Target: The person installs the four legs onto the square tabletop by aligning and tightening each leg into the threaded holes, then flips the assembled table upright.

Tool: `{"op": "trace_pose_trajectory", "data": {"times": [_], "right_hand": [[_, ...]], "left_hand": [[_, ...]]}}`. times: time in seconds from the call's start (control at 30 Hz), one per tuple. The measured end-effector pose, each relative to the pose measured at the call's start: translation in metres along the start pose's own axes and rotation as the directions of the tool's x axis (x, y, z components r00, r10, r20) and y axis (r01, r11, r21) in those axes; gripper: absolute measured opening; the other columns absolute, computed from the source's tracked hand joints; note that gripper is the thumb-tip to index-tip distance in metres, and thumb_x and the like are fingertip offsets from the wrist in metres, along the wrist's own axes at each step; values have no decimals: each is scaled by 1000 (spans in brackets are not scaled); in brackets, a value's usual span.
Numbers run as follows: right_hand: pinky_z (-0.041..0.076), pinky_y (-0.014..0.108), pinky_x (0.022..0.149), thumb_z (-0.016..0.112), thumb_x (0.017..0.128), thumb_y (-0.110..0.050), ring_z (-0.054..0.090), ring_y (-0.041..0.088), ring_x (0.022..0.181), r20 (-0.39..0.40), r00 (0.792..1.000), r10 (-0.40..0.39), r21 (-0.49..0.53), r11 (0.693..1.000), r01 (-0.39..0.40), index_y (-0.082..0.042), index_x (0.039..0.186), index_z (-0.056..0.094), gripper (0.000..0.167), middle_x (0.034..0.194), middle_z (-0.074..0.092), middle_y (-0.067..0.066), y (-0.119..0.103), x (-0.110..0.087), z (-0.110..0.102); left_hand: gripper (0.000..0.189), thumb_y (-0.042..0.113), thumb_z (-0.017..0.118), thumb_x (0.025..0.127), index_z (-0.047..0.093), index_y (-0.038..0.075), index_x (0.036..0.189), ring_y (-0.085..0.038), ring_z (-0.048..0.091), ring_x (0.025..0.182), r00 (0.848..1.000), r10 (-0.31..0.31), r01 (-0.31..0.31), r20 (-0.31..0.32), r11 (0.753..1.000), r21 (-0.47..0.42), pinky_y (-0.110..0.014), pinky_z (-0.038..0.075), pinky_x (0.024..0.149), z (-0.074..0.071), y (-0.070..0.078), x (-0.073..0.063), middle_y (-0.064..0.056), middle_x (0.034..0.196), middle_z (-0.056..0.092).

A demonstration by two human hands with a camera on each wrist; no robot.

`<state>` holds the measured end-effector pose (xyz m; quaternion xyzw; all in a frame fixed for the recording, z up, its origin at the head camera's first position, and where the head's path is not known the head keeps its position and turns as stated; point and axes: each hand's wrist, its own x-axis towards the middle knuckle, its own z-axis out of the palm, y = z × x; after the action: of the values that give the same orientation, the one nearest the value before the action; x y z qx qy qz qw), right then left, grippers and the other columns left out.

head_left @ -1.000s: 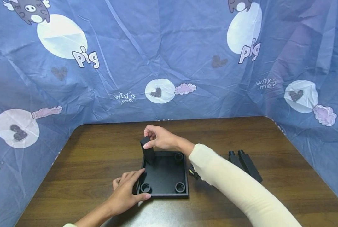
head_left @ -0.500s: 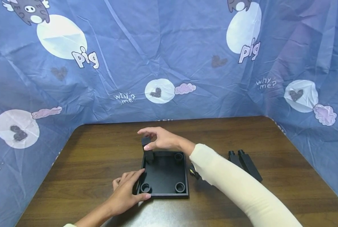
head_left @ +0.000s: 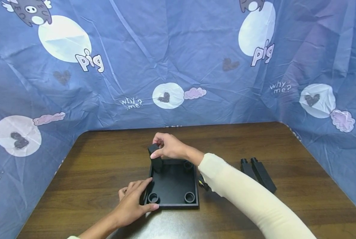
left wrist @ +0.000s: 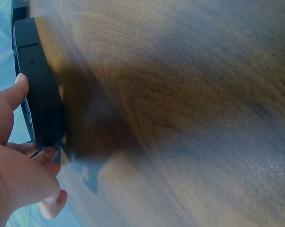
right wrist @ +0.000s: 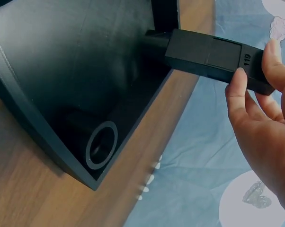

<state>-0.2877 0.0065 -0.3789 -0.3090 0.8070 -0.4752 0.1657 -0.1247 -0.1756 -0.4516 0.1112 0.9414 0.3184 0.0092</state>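
Note:
A shallow black square panel [head_left: 175,182] with a raised rim lies on the table, round sockets showing in three corners. At its far left corner a black square-sided leg [right wrist: 204,54] marked 119 stands upright, its narrow round end down at the corner fitting. My right hand [head_left: 170,146] pinches the leg's upper end between thumb and fingers. My left hand [head_left: 133,200] grips the panel's near left corner, thumb on the front edge and fingers along the left side. The left wrist view shows that thumb [left wrist: 20,87] against the panel's outer wall.
Two more black legs [head_left: 258,174] with threaded-looking ends lie side by side on the wooden table [head_left: 106,152] at the right. A small dark item with a yellow mark [head_left: 202,183], partly behind the right sleeve, sits beside the panel. A blue printed cloth [head_left: 172,66] hangs behind.
Half a second ago my right fingers were spread off the leg's top; now they pinch it again. The leg's faces have turned slightly. My left hand and the panel have not moved.

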Motion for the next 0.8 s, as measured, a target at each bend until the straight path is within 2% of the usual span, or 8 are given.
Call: {"op": "trace_pose_trajectory", "data": {"times": [0.2,0.3,0.4,0.47,0.57,0.63,0.8], "right_hand": [[52,25,62,90,82,-11,61,12,65,-42,999,5,-52,999,-7,-5,96,52,41,78,64,5,2,-1,4],[48,23,65,90,82,-15,58,9,66,-35,999,-10,-95,995,7,-6,97,51,43,78,63,3,5,-1,5],[46,23,72,89,83,-17,58,12,76,1,999,-49,-129,990,49,-3,109,55,44,93,66,7,6,-1,5],[47,25,79,87,85,-17,60,14,92,47,996,-78,-127,988,83,-1,124,58,51,113,67,11,6,-1,2],[48,28,91,82,90,-14,57,18,116,131,987,-94,-87,991,105,-3,142,56,59,139,59,13,4,-1,-4],[47,29,95,78,92,-11,55,18,120,167,981,-95,-76,991,109,-5,145,58,57,142,58,13,1,-2,-9],[45,27,92,71,95,-6,58,14,106,174,980,-96,-77,991,111,-2,136,66,40,133,65,11,-2,-2,-14]], "left_hand": [[86,40,91,77,55,8,148,-31,48,125,1000,-6,6,7,1000,-6,-62,22,95,-1,1,0,-10,138,60],[86,39,91,77,55,8,148,-31,48,124,1000,-11,11,12,1000,-9,-61,22,96,-1,1,0,-10,138,60],[86,39,91,77,55,7,148,-31,48,124,1000,-10,10,13,1000,-9,-62,22,96,-1,1,0,-10,138,60],[86,39,91,77,55,7,148,-31,48,124,1000,-8,8,13,1000,-11,-62,22,95,-1,2,0,-10,137,60],[86,39,91,77,55,7,148,-31,48,124,1000,-8,8,10,1000,-11,-61,22,95,-1,2,0,-10,137,60],[85,39,92,77,55,7,148,-31,49,124,1000,-6,6,4,1000,-7,-60,22,96,0,2,0,-10,137,61],[85,38,92,77,56,7,147,-31,49,124,1000,0,0,-3,1000,-1,-59,23,95,1,2,-1,-10,136,61]]}}
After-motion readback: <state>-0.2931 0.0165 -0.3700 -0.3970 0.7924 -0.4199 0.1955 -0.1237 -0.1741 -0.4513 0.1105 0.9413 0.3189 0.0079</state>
